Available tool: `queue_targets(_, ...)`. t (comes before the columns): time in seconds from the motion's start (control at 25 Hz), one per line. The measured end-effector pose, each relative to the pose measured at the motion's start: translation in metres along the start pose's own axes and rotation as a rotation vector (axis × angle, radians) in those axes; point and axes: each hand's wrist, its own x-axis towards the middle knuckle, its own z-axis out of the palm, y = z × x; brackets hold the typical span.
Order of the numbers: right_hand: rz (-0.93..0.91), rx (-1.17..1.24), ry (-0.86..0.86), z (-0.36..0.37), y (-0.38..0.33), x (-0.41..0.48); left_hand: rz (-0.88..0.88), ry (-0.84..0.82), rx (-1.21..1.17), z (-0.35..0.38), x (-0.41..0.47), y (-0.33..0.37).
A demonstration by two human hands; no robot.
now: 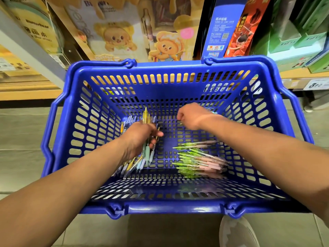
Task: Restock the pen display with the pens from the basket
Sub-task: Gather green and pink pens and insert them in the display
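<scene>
Reaching into the blue basket on the floor, the person has both hands down inside. Left hand is wrapped round a bundle of pastel pens at the basket's left side. Green-and-pink pens lie loose on the right, untouched. Right hand is further in, fingers curled under; can't tell if it holds anything. Bear-print shelf display sits beyond. Likely early: pickup stage, nothing visibly shelved.

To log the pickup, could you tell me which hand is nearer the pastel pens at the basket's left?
Left. The left hand grips the pastel pens; the right hand hangs curled over the middle of the basket, clear of them.
</scene>
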Motion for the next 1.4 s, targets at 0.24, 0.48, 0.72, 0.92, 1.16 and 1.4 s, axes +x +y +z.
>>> queue_targets(0.24, 0.046, -0.430, -0.015, 0.017, 0.040, 0.000, -0.009, -0.045, -0.039, -0.005, -0.007, 0.002)
queue_targets(0.48, -0.012, -0.636, 0.011, 0.031, 0.041, 0.003, -0.020, -0.035, -0.034, -0.004, -0.013, 0.003)
queue_targets(0.72, -0.094, -0.524, -0.088, 0.031, 0.050, 0.009, -0.018, -0.024, -0.029, -0.003, -0.013, 0.004)
queue_targets(0.92, -0.163, -0.472, -0.011, 0.031, 0.045, 0.006, -0.017, -0.031, 0.004, 0.001, -0.012, 0.003)
queue_targets(1.16, -0.108, -0.650, 0.048, 0.035, 0.032, 0.001, -0.016, -0.046, 0.029, 0.000, -0.011, 0.001)
queue_targets(1.4, -0.112, -0.621, 0.065, 0.037, 0.032, 0.000, -0.010, -0.053, 0.026, -0.003, -0.011, 0.001)
